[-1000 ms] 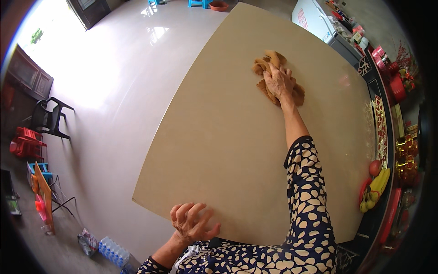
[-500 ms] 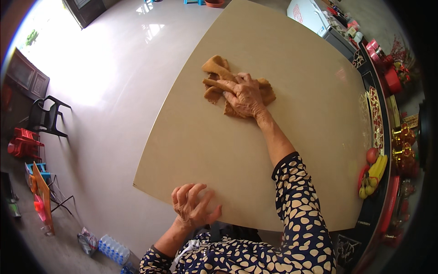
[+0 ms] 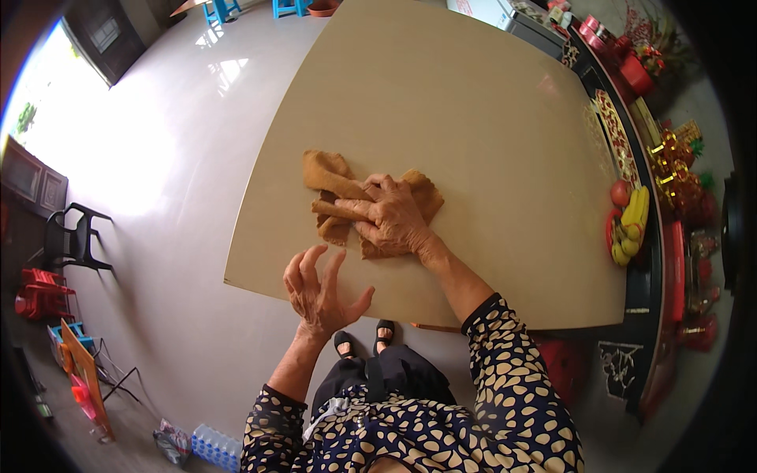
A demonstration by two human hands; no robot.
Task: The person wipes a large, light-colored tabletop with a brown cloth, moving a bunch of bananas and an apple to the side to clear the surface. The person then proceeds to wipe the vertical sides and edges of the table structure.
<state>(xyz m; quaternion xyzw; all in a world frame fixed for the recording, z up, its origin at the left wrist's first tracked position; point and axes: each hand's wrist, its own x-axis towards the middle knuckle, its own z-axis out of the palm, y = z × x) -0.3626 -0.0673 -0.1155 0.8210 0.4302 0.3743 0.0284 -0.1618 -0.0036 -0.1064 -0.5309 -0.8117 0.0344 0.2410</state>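
Note:
A brown cloth lies bunched in folds on the beige tabletop, toward its near left part. My right hand presses down on the cloth, with its fingers closed over the folds and one fold sticking out past them to the left. What the fingertips do beneath the cloth is hidden. Near the table's front edge my left hand is raised with fingers spread and slightly curled. Nothing is in it, and it is apart from the cloth.
Along the table's right side are bananas and a red round fruit, beside a dark ledge holding red and gold ornaments. A black chair and red stools stand on the left floor. Packed bottles lie lower left.
My right hand has drawn the cloth nearer to me across the tabletop. My left hand has risen, its fingers more spread. The view has shifted, so my feet now show below the table edge.

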